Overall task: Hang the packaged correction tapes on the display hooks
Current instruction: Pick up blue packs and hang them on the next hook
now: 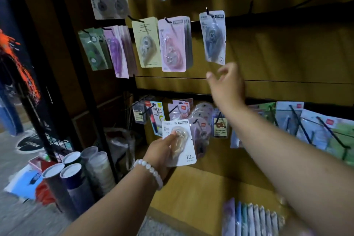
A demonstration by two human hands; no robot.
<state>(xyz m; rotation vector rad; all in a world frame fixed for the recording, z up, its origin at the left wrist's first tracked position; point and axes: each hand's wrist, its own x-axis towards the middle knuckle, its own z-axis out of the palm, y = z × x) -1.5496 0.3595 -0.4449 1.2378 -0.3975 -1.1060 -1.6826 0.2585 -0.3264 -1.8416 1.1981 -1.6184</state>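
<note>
Package in my left hand (162, 151): white card (180, 143) with a clear blister over a pale, cream-coloured correction tape, "12" printed at its lower right corner; small print along its top edge too blurred to read.
Left grip: fingers and thumb curled round the card's lower left side, thumb lying on the blister; I hold it upright in front of the lower row of hooks.
Right hand (227, 84): raised just under the grey-blue package (213, 37), fingers loosely curled, holding nothing; whether a fingertip touches its bottom corner I cannot tell.
Grey-blue package: hangs alone on a black hook (207, 12), tilted slightly, also marked "12".
Neighbours: pink stack (173, 44) and yellow card (146, 42) hang to its left.
Cut off: top row of packages, and a row of packages (251, 220) on edge at the bottom.
</note>
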